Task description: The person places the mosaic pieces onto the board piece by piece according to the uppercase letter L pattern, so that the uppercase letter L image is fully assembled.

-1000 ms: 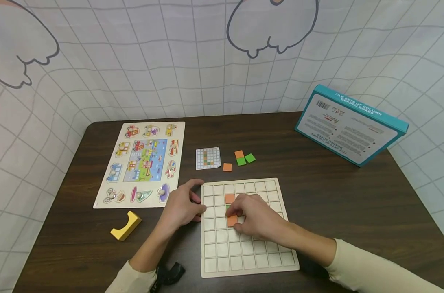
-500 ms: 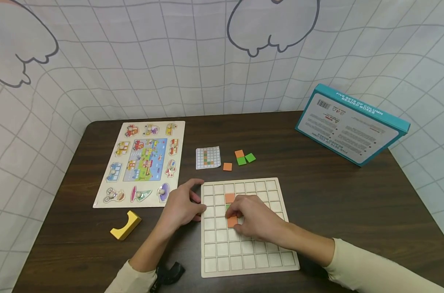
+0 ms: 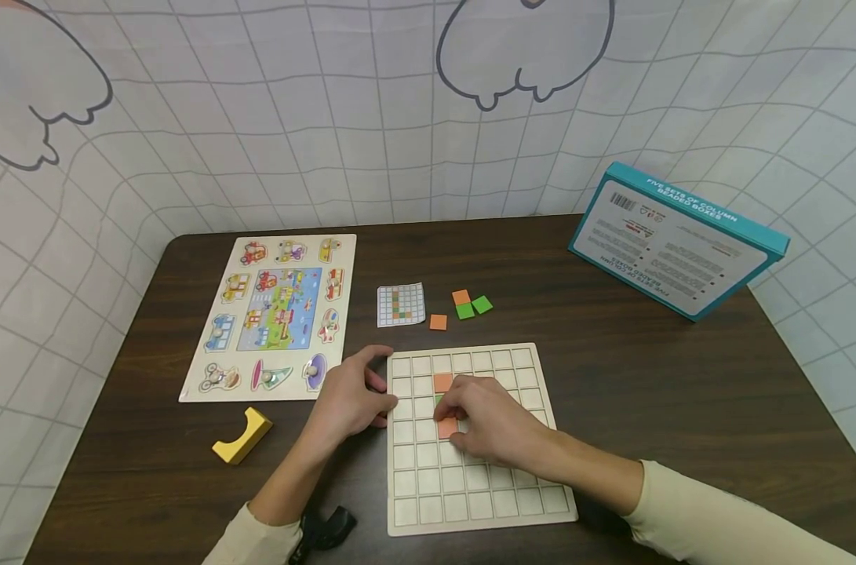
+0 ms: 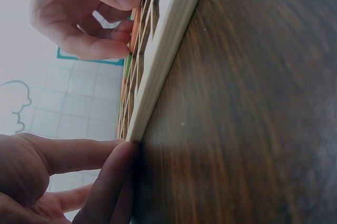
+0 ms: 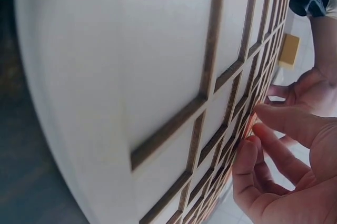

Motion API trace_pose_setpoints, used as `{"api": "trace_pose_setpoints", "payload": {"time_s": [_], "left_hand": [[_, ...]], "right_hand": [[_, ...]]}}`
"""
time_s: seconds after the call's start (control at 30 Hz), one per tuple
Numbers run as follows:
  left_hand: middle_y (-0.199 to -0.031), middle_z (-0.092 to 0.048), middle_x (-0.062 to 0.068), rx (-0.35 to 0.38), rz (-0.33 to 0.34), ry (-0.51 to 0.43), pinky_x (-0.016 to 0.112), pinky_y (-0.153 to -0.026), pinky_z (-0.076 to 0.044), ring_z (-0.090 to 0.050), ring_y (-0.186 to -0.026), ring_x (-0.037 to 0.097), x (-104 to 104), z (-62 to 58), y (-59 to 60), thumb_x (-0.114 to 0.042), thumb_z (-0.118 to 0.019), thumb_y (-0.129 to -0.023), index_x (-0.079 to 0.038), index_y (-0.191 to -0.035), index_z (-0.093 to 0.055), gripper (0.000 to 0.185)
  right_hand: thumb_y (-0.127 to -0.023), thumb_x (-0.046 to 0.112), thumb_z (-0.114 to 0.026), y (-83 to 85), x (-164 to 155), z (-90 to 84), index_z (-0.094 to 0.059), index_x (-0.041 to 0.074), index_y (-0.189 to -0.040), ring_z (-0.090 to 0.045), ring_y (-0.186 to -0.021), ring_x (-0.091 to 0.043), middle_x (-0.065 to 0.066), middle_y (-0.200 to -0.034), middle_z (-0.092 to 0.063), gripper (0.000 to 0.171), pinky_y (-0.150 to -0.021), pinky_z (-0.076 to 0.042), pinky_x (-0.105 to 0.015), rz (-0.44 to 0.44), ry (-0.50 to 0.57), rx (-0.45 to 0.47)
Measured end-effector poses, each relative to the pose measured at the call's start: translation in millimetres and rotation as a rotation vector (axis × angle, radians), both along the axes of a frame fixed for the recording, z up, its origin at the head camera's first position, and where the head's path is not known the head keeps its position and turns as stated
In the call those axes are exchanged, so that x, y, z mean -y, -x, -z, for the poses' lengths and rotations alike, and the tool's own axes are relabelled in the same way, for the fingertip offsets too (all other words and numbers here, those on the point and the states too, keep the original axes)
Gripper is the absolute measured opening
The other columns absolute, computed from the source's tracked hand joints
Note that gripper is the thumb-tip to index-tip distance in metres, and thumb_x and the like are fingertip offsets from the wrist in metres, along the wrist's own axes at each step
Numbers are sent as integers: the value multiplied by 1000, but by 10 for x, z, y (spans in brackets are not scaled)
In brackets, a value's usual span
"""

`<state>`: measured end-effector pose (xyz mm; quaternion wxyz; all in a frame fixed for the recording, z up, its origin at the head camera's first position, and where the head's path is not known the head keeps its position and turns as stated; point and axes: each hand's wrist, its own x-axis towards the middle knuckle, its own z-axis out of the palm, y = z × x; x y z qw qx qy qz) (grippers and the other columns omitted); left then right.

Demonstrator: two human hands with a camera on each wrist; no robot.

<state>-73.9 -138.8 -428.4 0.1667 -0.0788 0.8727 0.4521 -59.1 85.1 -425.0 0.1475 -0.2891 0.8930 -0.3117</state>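
- The dark table (image 3: 653, 377) carries everything, and I am working at its near edge, so the pieces in use lie closest to me.
- The wooden grid board (image 3: 470, 494) lies flat in front of me, with its empty cells facing up so that tiles can drop in.
- My left hand (image 3: 350, 400) rests against the board's left edge, fingers loosely extended and gripping nothing. I judge it is there to stop the board sliding.
- My right hand (image 3: 491, 420) sits over the middle cells, fingertips curled and pinching an orange tile (image 3: 446, 428), which lies low in a cell. I cannot tell whether it is fully seated.
- Another orange tile (image 3: 442, 382) already fills a cell two rows up in that column, with a green one partly hidden between them.
- The pattern card (image 3: 401, 304) lies just beyond the board, presumably for reference.
- The spare tiles (image 3: 463, 308), orange and green, wait beside the card, within reach.
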Motion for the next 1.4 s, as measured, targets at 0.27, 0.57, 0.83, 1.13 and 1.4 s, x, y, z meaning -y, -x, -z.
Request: {"api": "trace_pose_setpoints", "payload": {"time_s": [0.27, 0.57, 0.83, 1.13, 1.4], "left_hand": [[-90, -64, 12, 2, -5, 0, 33, -50, -62, -66, -50, 17, 6, 0, 1, 3, -81, -79, -14, -143, -60, 70], [-90, -63, 12, -6, -7, 1, 33, -50, -62, -66, -50, 17, 5, 9, 9, 3, -81, -78, -14, -143, -60, 70], [-90, -63, 12, -10, -6, -5, 33, -49, -62, -66, -49, 17, 7, 26, 6, 4, -80, -78, -14, -143, -59, 71], [-88, -64, 12, -21, 4, 2, 32, -49, -61, -66, -49, 18, 4, 29, -11, 4, -80, -78, -12, -143, -59, 69], [-89, -63, 12, -20, -3, 12, 33, -49, -61, -66, -49, 18, -3, 26, -6, 4, -80, -78, -13, -142, -59, 69]], "right_hand": [[-78, 1, -84, 4, 1, -27, -79, 11, -95, -61, -83, -12, 3, -91, -68, 20, -75, -54, -26, 28, -18, 1], [-78, 2, -85, 73, -43, -61, -79, 11, -98, -60, -81, -12, 3, -92, -70, 22, -74, -51, -26, 39, -17, -12], [-80, 4, -83, 195, -103, -72, -78, 15, -98, -60, -83, -14, 4, -90, -69, 22, -74, -52, -26, 111, -20, 11], [-83, 3, -81, 412, -241, -125, -78, 12, -104, -64, -89, -20, -1, -96, -70, 23, -77, -54, -29, 182, 25, 39], [-85, 1, -77, 688, -404, -122, -78, 11, -106, -64, -94, -22, -5, -102, -72, 23, -81, -55, -33, 254, 48, 48]]}}
